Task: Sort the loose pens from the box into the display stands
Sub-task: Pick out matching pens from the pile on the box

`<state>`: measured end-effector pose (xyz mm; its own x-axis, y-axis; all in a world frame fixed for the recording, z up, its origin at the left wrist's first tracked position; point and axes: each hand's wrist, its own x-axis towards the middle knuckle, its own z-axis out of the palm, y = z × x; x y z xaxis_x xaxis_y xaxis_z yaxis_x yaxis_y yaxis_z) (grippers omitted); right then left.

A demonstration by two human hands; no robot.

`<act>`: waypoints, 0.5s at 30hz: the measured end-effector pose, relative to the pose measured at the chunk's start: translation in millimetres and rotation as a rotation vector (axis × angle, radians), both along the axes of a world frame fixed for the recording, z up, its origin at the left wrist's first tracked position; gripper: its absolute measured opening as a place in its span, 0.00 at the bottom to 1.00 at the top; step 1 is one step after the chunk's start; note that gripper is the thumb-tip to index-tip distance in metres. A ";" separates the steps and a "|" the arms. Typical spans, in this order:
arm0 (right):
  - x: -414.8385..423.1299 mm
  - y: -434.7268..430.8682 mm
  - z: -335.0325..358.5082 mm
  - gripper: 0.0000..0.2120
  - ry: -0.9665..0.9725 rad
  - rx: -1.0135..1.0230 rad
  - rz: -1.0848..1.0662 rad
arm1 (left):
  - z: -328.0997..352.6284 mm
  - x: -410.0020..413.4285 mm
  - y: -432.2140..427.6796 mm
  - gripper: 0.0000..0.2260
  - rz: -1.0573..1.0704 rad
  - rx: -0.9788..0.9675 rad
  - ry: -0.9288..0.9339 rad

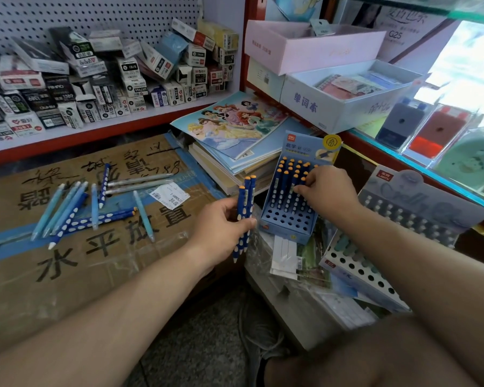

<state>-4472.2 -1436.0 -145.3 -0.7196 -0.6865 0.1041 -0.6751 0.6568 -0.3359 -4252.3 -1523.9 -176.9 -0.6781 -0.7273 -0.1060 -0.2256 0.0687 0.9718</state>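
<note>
From the head camera, the step in hand is filling the blue cardboard display stand (287,223). The left hand (221,230) has its grip clamped round a bundle of dark blue, white-dotted pens with orange caps (245,210) just beside the stand, while the right hand (329,192) seems to pinch one such pen in the stand's filled back rows. Next, a pen must go tip-down into a bare front hole; pale blue plastic pens (49,212) lie loose on the brown cardboard box (67,275).

Single head view — looks forward-down; close over hands
</note>
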 end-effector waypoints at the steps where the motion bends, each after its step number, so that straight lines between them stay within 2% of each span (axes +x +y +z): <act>1: 0.9 0.6 2.4 0.14 -0.009 0.013 -0.005 | 0.4 0.1 0.2 0.11 -0.001 0.003 0.004; 3: 3.6 3.4 10.6 0.16 0.004 0.012 -0.024 | 1.2 0.3 0.2 0.10 -0.008 0.008 0.015; 5: 12.7 6.4 23.8 0.16 -0.078 -0.100 -0.004 | 2.8 0.8 0.4 0.09 -0.032 0.013 0.027; 7: 31.1 9.6 36.9 0.13 -0.388 -0.277 0.100 | 3.6 0.5 0.4 0.09 -0.072 0.017 0.037; 9: 49.1 13.1 42.9 0.09 -0.573 -0.293 0.256 | 4.3 -0.1 2.2 0.10 -0.123 0.015 0.050; 11: 58.9 14.9 41.6 0.07 -0.584 -0.264 0.358 | 4.8 -0.9 4.3 0.11 -0.162 -0.004 0.054; 15: 58.2 13.9 39.4 0.05 -0.603 -0.237 0.408 | 5.4 -2.6 7.8 0.11 -0.182 -0.075 0.019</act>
<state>-4414.0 -1422.1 -105.9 -0.3926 -0.9184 -0.0487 -0.5040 0.2591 -0.8239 -4255.0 -1516.0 -171.5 -0.8003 -0.5982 -0.0418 -0.1846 0.1795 0.9663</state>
